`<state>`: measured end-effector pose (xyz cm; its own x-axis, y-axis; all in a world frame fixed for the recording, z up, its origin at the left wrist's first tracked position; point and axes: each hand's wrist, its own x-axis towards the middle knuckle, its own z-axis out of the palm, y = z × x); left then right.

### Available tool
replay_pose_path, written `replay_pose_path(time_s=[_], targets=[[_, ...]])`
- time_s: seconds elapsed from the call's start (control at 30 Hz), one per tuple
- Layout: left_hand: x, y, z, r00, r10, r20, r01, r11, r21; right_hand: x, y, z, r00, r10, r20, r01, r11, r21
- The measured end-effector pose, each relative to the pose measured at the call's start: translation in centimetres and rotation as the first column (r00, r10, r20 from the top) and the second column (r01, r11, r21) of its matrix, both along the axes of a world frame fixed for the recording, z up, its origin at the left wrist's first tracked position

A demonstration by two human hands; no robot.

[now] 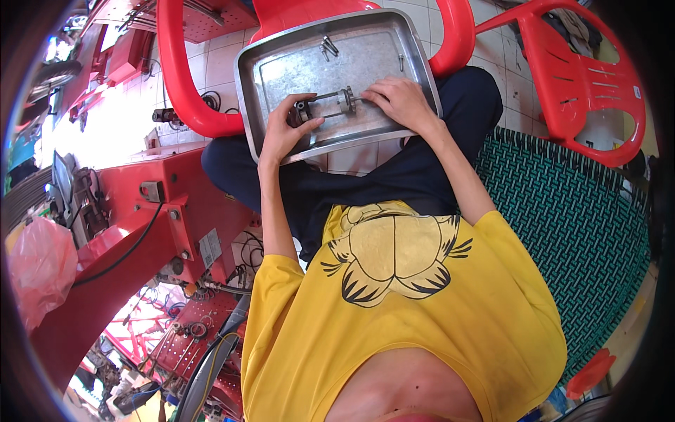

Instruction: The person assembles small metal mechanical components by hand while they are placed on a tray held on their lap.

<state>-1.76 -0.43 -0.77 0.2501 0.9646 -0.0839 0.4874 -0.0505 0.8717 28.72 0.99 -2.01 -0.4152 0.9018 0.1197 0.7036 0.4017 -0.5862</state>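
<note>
A metal tray (281, 72) stands in front of me, with a small metal assembly (346, 102) lying lengthwise inside it. The assembly has a dark rounded body at its left end, two long thin rods and a round plate at its right end. Around the dark body, my left hand (283, 133) is closed, thumb on the near side. My right hand (402, 104) pinches at a thin metal shaft (357, 98) that sticks out past the round plate; its tip is hidden by the fingers. Several small bolts (328, 48) lie loose toward the tray's far side.
One more thin bolt (401, 62) lies near the tray's right wall. A red plastic chair (176, 77) is under the tray, and another red chair (569, 91) stands at the right. Red machinery (133, 204) fills the left. A green woven seat (562, 218) is beside me.
</note>
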Motion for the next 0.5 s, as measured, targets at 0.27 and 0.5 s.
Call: replay_pose_path(time_s=[0.27,0.5], targets=[[-0.2,0.0,-0.4,1.0,0.001,0.017,-0.001,1.0,0.005,-0.2,-0.1,1.4,1.0,-0.009,0.016,0.007,0.992,0.126],[-0.1,-0.1,0.3,1.0,0.007,-0.01,-0.007,1.0,-0.018,-0.4,-0.3,1.2,0.999,-0.036,0.029,0.033,0.993,0.116]])
